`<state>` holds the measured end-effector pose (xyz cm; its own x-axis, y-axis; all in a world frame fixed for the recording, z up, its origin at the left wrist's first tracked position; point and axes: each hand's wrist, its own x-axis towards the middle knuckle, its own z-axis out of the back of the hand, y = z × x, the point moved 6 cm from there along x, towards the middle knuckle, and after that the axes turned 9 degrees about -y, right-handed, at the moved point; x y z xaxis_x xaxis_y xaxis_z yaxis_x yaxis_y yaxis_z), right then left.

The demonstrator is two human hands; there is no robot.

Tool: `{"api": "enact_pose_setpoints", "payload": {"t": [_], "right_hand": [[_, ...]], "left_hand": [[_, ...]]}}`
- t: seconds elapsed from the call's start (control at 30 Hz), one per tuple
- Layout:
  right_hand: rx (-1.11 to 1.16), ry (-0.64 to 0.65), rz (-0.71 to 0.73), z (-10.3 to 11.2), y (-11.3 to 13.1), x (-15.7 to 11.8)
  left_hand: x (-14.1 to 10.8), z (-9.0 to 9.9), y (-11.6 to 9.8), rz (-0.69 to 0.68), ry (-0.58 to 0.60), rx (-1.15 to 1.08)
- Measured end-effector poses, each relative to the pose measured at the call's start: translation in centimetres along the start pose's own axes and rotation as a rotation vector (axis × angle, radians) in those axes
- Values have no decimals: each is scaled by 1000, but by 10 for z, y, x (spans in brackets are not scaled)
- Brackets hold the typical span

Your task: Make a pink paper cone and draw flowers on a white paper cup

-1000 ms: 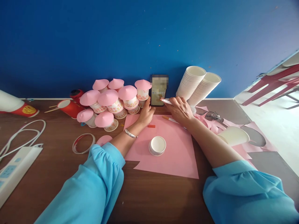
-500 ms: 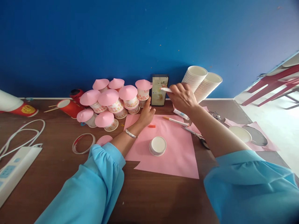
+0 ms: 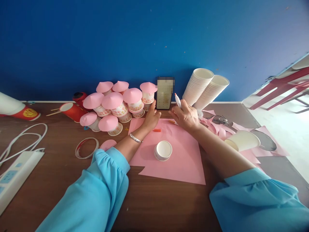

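Observation:
My right hand (image 3: 185, 116) is closed around a white marker (image 3: 178, 100) whose orange tip points up, just right of the phone. The phone (image 3: 165, 93) leans upright against the blue wall with its screen lit. At the phone's lower left, my left hand (image 3: 151, 117) is open, thumb and index finger apart; whether it touches the phone or the cup behind cannot be made out. A white paper cup (image 3: 163, 150) stands on the pink paper sheet (image 3: 178, 167). Near my left wrist lies a small orange marker cap (image 3: 156, 130). Another orange marker (image 3: 173, 122) is partly hidden by my right hand.
Several decorated cups with pink paper cone tops (image 3: 112, 101) stand at the left. Stacked white cups (image 3: 199, 85) lean against the wall at right, near pink scraps (image 3: 219, 129) and a lying cup (image 3: 243, 140). A tape roll (image 3: 87, 148) and power strip (image 3: 16, 178) lie left.
My right hand has moved down and slightly left, and its marker now points up instead of left. The phone screen has changed from a clock display. My left hand has stayed put.

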<state>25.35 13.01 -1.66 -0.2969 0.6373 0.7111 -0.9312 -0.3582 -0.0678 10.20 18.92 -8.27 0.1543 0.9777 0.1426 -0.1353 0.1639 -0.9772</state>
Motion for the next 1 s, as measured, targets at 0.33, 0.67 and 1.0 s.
{"api": "enact_pose_setpoints", "payload": {"t": [0.33,0.67,1.0], "right_hand": [[-20,47,283,-20,7,3],[-86,193,347,-42,12,17],[-104,188,391,-46,14,13]], "left_hand": [[7,-1,12,-87,-3,-12],[13,-1,24,-49,-48,1],[12,0,19,-41,-57,25]]}}
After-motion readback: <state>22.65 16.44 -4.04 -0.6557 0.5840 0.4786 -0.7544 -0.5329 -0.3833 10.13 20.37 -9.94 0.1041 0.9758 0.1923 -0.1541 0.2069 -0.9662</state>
